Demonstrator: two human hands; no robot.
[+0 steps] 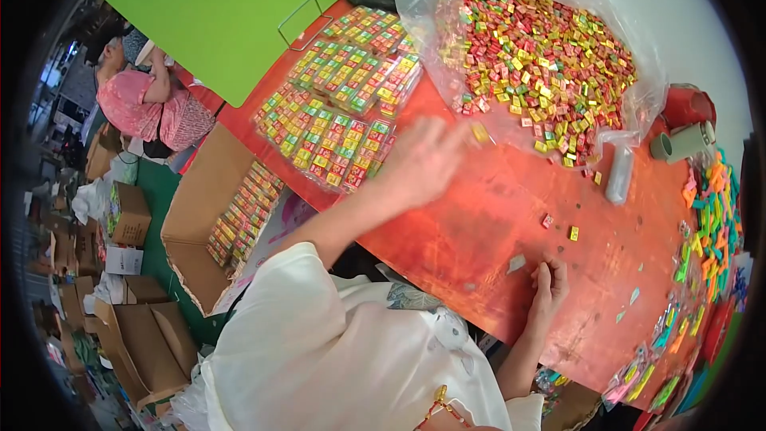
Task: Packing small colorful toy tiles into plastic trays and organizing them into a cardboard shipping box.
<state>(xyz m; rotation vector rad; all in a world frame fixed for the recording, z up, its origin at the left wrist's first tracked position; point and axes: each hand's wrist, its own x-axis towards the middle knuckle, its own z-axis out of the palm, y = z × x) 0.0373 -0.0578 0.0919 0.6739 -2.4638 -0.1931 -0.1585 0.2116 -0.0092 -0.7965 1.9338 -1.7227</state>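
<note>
My left hand (427,161) reaches over the red table and is smeared by motion. A small yellow block (479,134), blurred too, is at its fingertips and looks pinched there. My right hand (549,283) rests low over the table with its fingers curled in; whether anything is inside them is hidden. Just beyond it lie a loose red block (547,221) and a loose yellow block (574,233). A big clear plastic bag (431,0) stands open at the back, with a heap of red and yellow blocks (542,64) in it. Left of it lie flat clear packs of blocks (343,144).
Left of the table, a cardboard box (187,223) holds more packs. A green board (223,16) spans the far left. Green cups (682,144) and colourful plastic toys (710,223) lie along the right. A person in pink (144,104) is at the far left.
</note>
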